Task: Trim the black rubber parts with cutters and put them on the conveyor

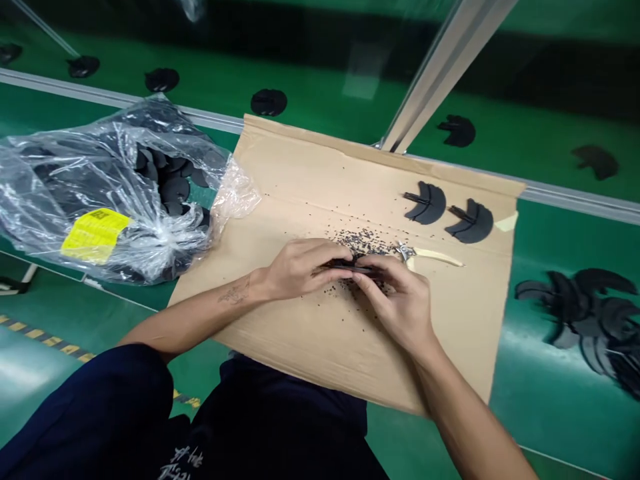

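My left hand (pixel 310 268) and my right hand (pixel 400 290) meet over the cardboard sheet (pixel 280 333), both closed on one thin black plastic part (pixel 345 265). The part is held edge-on, and fingers cover much of it. Small black scraps (pixel 360 241) lie scattered around and under the hands. Just beyond my right hand rests a pair of nippers (pixel 430 255) with cream handles. Two curved black parts, a nearer one (pixel 473 221) and another (pixel 426 203), lie on the cardboard to the upper right.
At left, a clear plastic bag (pixel 65 180) with a yellow label (pixel 95 233) holds several black parts. A pile of black parts (pixel 590 307) sits on the green table at right. Beyond the metal rail, several single parts (pixel 269 102) lie in a row. An upright post (pixel 440 73) stands behind the cardboard.
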The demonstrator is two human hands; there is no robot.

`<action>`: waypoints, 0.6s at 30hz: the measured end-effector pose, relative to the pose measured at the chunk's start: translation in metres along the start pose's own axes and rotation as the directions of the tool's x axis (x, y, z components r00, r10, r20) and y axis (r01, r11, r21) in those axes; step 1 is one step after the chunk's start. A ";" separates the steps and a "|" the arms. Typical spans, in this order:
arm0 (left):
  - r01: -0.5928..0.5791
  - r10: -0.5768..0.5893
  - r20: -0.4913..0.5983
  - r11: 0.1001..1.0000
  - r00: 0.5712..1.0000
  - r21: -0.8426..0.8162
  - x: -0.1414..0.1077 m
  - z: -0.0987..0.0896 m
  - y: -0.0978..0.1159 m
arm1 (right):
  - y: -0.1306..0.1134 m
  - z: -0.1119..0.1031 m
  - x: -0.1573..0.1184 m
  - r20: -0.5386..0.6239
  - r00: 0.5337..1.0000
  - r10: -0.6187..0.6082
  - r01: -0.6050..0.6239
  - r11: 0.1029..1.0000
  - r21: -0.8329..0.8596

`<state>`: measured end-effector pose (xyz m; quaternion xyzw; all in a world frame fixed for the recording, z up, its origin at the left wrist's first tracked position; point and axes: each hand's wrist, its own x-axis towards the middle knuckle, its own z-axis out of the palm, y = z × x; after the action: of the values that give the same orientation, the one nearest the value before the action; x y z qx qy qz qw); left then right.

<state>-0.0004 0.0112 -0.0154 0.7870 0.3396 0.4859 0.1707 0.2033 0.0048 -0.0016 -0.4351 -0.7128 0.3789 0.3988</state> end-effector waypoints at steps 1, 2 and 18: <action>-0.008 0.008 0.004 1.000 1.000 0.003 0.000 0.000 0.000 | -0.002 0.000 -0.001 -0.002 0.998 -0.059 0.059 0.998 -0.035; 0.011 -0.011 0.006 1.000 1.000 -0.012 0.001 0.000 0.001 | -0.004 0.000 -0.001 -0.004 0.994 -0.111 0.111 0.992 -0.061; 0.087 -0.085 0.019 0.959 0.996 -0.269 0.005 -0.005 0.004 | 0.000 0.008 -0.005 0.009 0.984 -0.180 0.179 0.983 0.052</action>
<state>-0.0020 0.0116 -0.0067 0.7428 0.3037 0.5166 0.2985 0.1977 -0.0016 -0.0063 -0.3564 -0.7418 0.3623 0.4376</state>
